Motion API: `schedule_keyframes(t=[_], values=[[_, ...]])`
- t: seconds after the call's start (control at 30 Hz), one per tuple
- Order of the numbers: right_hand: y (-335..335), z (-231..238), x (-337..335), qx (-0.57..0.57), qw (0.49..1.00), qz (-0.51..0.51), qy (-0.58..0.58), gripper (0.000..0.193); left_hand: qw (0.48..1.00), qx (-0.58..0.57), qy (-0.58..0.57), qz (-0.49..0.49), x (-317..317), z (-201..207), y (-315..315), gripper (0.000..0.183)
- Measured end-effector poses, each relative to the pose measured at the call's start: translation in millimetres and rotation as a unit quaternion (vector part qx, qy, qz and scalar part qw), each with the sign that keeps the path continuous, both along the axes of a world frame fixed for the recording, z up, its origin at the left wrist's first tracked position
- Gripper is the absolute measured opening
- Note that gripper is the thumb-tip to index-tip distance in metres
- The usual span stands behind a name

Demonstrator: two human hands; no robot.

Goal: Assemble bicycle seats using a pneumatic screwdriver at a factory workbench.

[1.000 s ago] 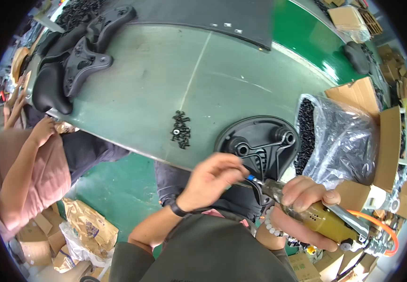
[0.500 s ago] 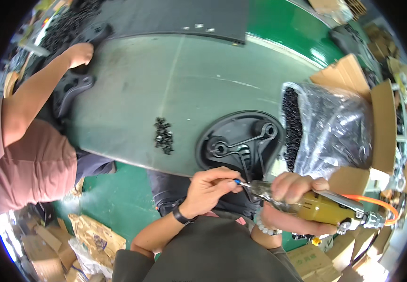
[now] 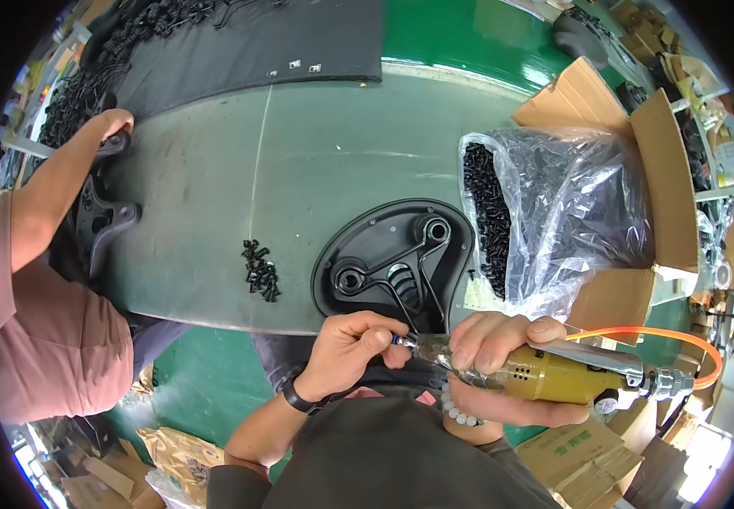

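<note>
My right hand (image 3: pixel 502 339) is wrapped around a yellow air screwdriver (image 3: pixel 553 375), held level with its tip pointing left. The thumb and fingers of my left hand (image 3: pixel 351 346) pinch the blue-collared screwdriver bit (image 3: pixel 401 341) at that tip. Whether a screw is also between those fingers is hidden. Just beyond my hands, a black kidney-shaped plastic part (image 3: pixel 333 254) lies on the table, with two round sockets and curved ribs on its upturned side. Left of it is a small pile of black screws (image 3: pixel 261 271).
An open cardboard box (image 3: pixel 670 187) lined with clear plastic holds many black screws (image 3: pixel 487 216) on the right. An orange air hose (image 3: pixel 672 332) loops from the screwdriver. At left, a co-worker's hand (image 3: pixel 114 124) touches a black part on the green table (image 3: pixel 189 212). Cartons (image 3: pixel 579 450) stand below.
The whole view has swung, so the table's contents sit further left. My hands still hold the screwdriver and its bit close together. The co-worker's hand has shifted along the black parts.
</note>
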State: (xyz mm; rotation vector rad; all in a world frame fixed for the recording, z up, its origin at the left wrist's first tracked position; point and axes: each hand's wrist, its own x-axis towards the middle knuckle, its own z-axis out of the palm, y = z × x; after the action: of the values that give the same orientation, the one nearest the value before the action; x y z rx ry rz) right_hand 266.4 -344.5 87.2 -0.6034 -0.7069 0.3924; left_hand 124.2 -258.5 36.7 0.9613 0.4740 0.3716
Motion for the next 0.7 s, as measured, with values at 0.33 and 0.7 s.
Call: schedule_keyframes(t=[0.33, 0.7], values=[[0, 9, 21, 0.015, 0.994, -0.033, -0.1, 0.091, 0.893, 0.369, 0.236, -0.103, 31, -2, 62, 0.025], [26, 4, 23, -0.018, 0.978, -0.019, -0.207, 0.088, 0.918, 0.345, 0.194, 0.032, 12, -24, 0, 0.018]])
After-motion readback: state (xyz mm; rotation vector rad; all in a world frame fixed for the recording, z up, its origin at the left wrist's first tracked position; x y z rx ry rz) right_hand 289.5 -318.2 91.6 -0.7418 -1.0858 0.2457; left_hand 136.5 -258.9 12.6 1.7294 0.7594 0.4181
